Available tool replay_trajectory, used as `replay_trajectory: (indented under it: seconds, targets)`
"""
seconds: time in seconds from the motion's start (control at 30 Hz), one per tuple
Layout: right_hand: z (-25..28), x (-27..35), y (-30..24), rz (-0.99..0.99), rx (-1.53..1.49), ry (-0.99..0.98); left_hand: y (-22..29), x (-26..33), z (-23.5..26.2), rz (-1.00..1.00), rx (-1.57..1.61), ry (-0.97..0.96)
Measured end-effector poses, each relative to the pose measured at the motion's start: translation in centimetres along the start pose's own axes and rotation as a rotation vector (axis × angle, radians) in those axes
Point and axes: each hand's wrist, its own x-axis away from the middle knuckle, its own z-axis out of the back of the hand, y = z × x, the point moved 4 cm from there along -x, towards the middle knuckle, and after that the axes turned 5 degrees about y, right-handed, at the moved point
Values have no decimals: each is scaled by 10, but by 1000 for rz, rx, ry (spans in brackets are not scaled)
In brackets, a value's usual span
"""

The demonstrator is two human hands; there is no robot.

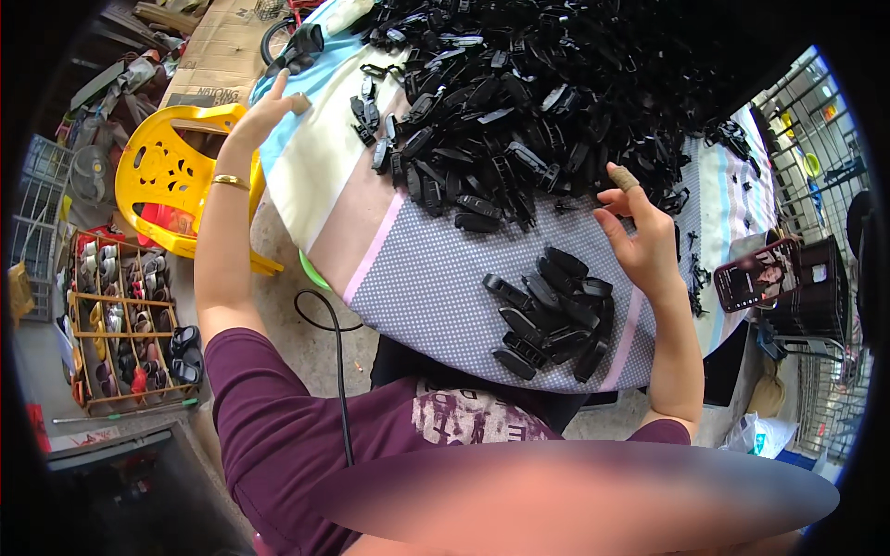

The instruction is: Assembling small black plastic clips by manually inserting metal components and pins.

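While your right hand (640, 243) hovered with fingers spread and empty beside the small stack of black clips (553, 315), your left hand (264, 113), fingers apart, pressed the tablecloth edge (306, 176); tugging it could have spilled the big clip heap (538, 93).

Maroon short-sleeved shirt with pale printed front, gold bangle (230, 182) on left wrist, tan wrap (624, 177) on right fingertip

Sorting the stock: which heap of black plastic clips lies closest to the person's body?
The small neat cluster on the dotted cloth beside the right hand; the huge loose pile lies farther away.
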Motion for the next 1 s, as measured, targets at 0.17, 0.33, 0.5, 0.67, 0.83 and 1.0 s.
replay_trajectory:
  seconds: [0.17,0.33,0.5,0.67,0.83,1.0]
  targets:
    - [-4,1,-3,21,13,-13,-10,-17,10,-3,-160,146]
    - [-3,4,-7,50,63,-34,-9,-5,-38,-68,-477,131]
    - [-2,0,-17,97,60,-6,-44,-34,-15,-94,-147,-177]
    - [8,3,1,28,-1,71,11,-7,26,-26,698,103]
    - [13,-8,7,-30,-1,229,86,-3,24,-111,899,317]
    - [21,-19,7,-47,159,77,247,121,-35,-866,687,36]
